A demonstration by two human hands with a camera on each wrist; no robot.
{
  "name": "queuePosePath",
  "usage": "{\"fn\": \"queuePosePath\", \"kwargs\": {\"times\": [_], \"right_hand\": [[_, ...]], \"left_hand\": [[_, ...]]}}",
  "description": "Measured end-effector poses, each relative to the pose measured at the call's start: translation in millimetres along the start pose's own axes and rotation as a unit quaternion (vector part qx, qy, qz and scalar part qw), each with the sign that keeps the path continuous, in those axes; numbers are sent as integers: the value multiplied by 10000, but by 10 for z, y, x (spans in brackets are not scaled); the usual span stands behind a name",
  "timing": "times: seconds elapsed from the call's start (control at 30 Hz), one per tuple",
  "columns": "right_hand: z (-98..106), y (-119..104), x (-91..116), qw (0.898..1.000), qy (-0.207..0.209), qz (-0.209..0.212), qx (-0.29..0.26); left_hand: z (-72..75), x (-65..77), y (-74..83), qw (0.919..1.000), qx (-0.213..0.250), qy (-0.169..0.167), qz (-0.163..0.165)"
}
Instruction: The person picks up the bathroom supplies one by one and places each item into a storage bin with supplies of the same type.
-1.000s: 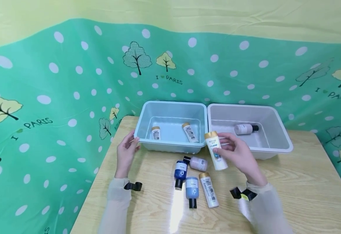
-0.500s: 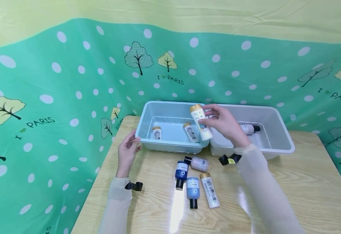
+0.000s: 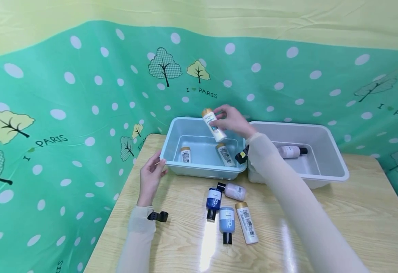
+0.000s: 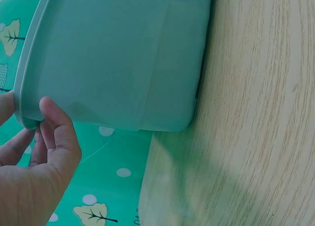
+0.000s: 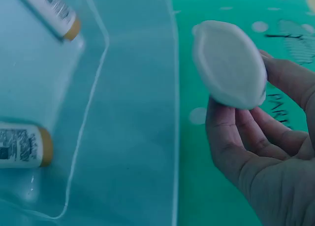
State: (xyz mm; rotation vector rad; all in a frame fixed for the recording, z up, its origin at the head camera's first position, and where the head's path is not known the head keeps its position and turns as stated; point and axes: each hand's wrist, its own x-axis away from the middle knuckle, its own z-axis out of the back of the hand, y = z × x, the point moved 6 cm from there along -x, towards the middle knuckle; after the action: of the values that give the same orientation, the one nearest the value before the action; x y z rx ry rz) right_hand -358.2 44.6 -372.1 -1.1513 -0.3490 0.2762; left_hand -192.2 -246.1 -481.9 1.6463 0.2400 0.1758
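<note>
My right hand [image 3: 232, 120] grips a white shampoo bottle [image 3: 214, 126] with a gold cap, tilted over the back of the light blue plastic bin [image 3: 202, 169]. The bottle's pale base [image 5: 230, 63] faces the camera in the right wrist view. Inside that bin lie two similar gold-capped bottles, one at the left [image 3: 186, 155] and one at the right [image 3: 225, 154]. With thumb and fingers my left hand [image 3: 150, 177] pinches the bin's rim at the front left corner, and the left wrist view shows this rim [image 4: 24, 63] between the fingers.
A grey bin [image 3: 325, 151] adjoins on the right, holding a pale pink bottle [image 3: 290, 151] with a black cap. In front lie a dark blue bottle [image 3: 214, 199], a light blue bottle [image 3: 227, 220], a pink bottle [image 3: 235, 192] and a gold-capped white bottle [image 3: 246, 223]. A patterned cloth hangs behind.
My right hand has carried the white shampoo bottle leftward and away from me, from between the bins to over the blue bin. My left hand keeps its hold on the rim.
</note>
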Motion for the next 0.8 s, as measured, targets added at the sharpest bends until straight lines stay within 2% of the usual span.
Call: {"fn": "queuePosePath", "kwargs": {"times": [0.07, 0.2, 0.33, 0.5, 0.67, 0.8], "right_hand": [[-55, 69, -99, 9998, -107, -70, 181], [-155, 249, -213, 9974, -315, -483, 422], [-247, 409, -231, 9930, -554, -905, 528], [-332, 580, -206, 9871, -735, -1189, 775], [-385, 650, -190, 9893, -606, -1271, 392], [-365, 581, -182, 9918, -479, -1168, 222]], "left_hand": [[0, -1, 0, 10000, 30, 3, -16], [-11, 9, 10, 10000, 60, -4, 17], [-12, 17, 21, 10000, 5, -1, 31], [-7, 11, 18, 10000, -66, -7, 21], [4, 15, 6, 9999, -133, 14, 87], [10, 17, 27, 9999, -100, 20, 89]]}}
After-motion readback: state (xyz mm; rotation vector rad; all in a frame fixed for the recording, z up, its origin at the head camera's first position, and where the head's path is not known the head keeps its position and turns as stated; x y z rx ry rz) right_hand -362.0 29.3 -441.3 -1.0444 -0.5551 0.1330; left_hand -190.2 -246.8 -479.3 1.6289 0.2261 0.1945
